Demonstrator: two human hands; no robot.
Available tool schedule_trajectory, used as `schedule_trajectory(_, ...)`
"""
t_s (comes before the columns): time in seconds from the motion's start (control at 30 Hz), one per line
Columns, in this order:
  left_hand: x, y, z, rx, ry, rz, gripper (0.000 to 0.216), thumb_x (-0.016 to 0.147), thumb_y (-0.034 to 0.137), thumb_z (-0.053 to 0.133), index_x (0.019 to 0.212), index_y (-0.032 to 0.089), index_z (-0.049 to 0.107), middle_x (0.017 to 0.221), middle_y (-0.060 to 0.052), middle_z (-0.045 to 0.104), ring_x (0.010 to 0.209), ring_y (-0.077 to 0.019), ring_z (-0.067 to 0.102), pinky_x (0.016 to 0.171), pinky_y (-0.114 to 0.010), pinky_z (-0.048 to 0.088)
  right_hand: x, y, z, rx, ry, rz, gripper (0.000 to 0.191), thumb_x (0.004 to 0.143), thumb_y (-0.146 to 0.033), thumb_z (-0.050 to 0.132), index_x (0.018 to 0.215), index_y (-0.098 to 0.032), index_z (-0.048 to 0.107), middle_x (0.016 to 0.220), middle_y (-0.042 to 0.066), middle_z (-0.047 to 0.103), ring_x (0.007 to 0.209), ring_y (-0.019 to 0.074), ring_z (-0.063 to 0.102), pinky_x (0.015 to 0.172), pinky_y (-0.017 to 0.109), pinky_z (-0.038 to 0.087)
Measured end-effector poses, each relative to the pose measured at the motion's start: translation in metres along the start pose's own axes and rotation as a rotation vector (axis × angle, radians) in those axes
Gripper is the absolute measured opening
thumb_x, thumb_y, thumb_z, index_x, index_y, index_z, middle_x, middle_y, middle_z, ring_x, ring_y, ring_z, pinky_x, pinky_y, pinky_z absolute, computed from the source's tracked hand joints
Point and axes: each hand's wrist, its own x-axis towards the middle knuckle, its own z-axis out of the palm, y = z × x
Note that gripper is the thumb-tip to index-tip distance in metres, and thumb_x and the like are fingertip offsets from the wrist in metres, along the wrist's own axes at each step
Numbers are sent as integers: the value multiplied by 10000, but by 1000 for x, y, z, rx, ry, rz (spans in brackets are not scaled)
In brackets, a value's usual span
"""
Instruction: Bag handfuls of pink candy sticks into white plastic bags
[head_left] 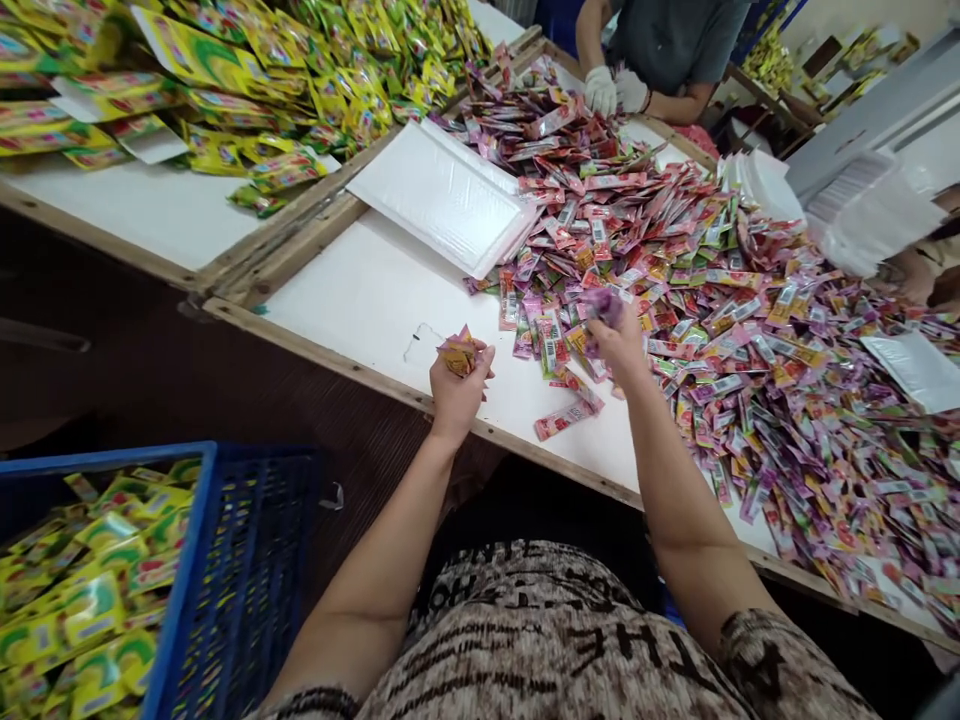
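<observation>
My left hand (459,392) is closed around a few small yellow-and-pink candy packets (459,352), above the white tabletop (345,310) near its front edge. To the right, my right hand (621,340) grips purple candy packets (604,306), slightly blurred, at the near edge of a large heap of slim packets (690,250) in pink, purple, green and yellow. A few loose packets (564,418) lie on the white surface between the hands. How many packets each hand has cannot be made out.
A stack of white plastic-wrapped sheets (446,195) leans by the heap. Yellow bags (247,80) fill the table section at left, behind a wooden rim (277,240). A blue crate (217,560) of yellow bags stands lower left. Across the table is a co-worker's gloved hand (601,92).
</observation>
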Motion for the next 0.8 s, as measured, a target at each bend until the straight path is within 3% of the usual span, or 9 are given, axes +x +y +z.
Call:
schedule_trajectory(0.13, 1, 0, 1, 17, 4, -31, 348, 728, 450, 756, 890, 162, 645, 644, 5, 592, 526, -119, 591, 351, -161, 405, 25, -37, 53, -329, -77, 46, 504, 623, -326, 808, 1035, -138, 587, 981, 115, 663, 911, 260, 630, 800, 387, 509)
schedule_trajectory(0.23, -1, 1, 1, 22, 18, -39, 352, 730, 447, 749, 907, 161, 648, 649, 4, 597, 532, -119, 598, 352, -157, 400, 33, -43, 68, -469, -121, 121, 340, 572, -264, 821, 818, -138, 623, 881, 129, 670, 915, 310, 641, 800, 414, 500)
schedule_trajectory(0.33, -1, 1, 1, 19, 34, -21, 343, 734, 436, 746, 910, 158, 649, 651, 4, 597, 540, -121, 604, 355, -157, 401, 28, -31, 46, -169, -133, 128, 259, 561, -262, 807, 697, -165, 609, 742, 41, 642, 799, 243, 640, 744, 361, 503)
schedule_trajectory(0.43, 0, -2, -2, 6, 17, 5, 331, 730, 419, 755, 910, 159, 655, 642, 7, 594, 540, -123, 602, 356, -157, 396, 16, -17, 6, 357, -53, 64, 308, 542, -302, 819, 746, -188, 619, 725, -26, 630, 704, 160, 609, 677, 294, 505)
schedule_trajectory(0.53, 1, -4, -4, -49, -22, 36, 312, 719, 389, 774, 908, 166, 667, 656, 15, 603, 550, -110, 602, 433, -175, 460, 5, -6, -29, 688, 28, 24, 310, 549, -296, 818, 753, -212, 600, 698, -54, 621, 632, 123, 582, 624, 265, 504)
schedule_trajectory(0.67, -8, 5, 5, -145, -116, 66, 275, 701, 355, 797, 863, 163, 686, 690, 15, 626, 609, -111, 622, 574, -227, 538, -14, 3, -49, 886, 97, 32, 266, 588, -290, 793, 752, -218, 597, 736, -42, 649, 670, 138, 611, 681, 292, 541)
schedule_trajectory(0.8, -41, 14, 30, -247, -373, -94, 364, 704, 365, 809, 999, 171, 719, 895, -50, 723, 760, -160, 687, 677, -282, 574, -64, 4, -34, 804, 25, 77, 233, 653, -322, 759, 803, -211, 618, 748, -30, 645, 671, 143, 599, 695, 298, 541)
